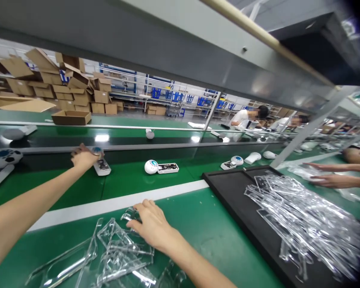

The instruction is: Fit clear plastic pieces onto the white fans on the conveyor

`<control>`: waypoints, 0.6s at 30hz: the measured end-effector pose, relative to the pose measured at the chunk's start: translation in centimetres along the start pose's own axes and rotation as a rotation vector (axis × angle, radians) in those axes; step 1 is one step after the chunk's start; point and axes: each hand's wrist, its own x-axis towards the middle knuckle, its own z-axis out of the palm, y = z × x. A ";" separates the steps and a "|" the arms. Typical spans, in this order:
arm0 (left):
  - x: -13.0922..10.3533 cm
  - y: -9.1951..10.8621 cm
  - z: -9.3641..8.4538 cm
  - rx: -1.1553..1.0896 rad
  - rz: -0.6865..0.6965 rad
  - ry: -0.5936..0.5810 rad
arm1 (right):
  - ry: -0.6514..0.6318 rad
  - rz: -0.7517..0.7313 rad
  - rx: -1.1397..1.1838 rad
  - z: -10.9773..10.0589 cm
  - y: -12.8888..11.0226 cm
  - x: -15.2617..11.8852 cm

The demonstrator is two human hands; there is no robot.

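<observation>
My left hand [83, 157] reaches over the green belt, its fingers closed round the rounded head of a white handheld device [102, 166]. The device's open body shows dark inner parts. My right hand [152, 222] is lower down, thumb and fingers curled on a transparent plastic piece [128, 216] at the edge of a loose pile. More transparent plastic frames [123, 256] lie tangled below and to the left of that hand. To the right of my left hand, another white device [168, 168] with a ball-shaped head lies on the belt.
A black tray [228, 196] at right holds a heap of transparent plastic parts [300, 216]. Beyond it, a co-worker's hands [330, 176] handle transparent film. Several devices lie along the belt. A grey overhead beam [138, 44] and a slanted post [303, 132] frame the station. Cardboard boxes [75, 96] stand behind.
</observation>
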 end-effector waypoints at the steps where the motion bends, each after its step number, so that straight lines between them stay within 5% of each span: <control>1: -0.2 0.2 0.1 0.018 0.023 0.004 | -0.016 0.006 0.002 0.2 -0.1 0.3; 4: -1.6 1.6 3.2 0.049 -0.002 -0.160 | 0.027 0.019 0.128 0.1 0.2 0.8; 8: -4.4 3.1 10.7 -0.017 -0.146 -0.515 | 0.180 0.007 0.332 -1.8 1.6 -0.4; 11: -6.0 3.6 14.2 -0.116 -0.148 -0.572 | 0.306 0.038 0.313 -3.7 3.3 -1.7; 14: -7.1 4.2 13.9 -0.180 -0.019 -0.500 | 0.433 0.070 0.203 -5.0 5.3 -2.0; 18: -9.0 6.3 10.8 -0.230 0.161 -0.421 | 0.620 -0.013 -0.013 -5.6 6.8 -0.8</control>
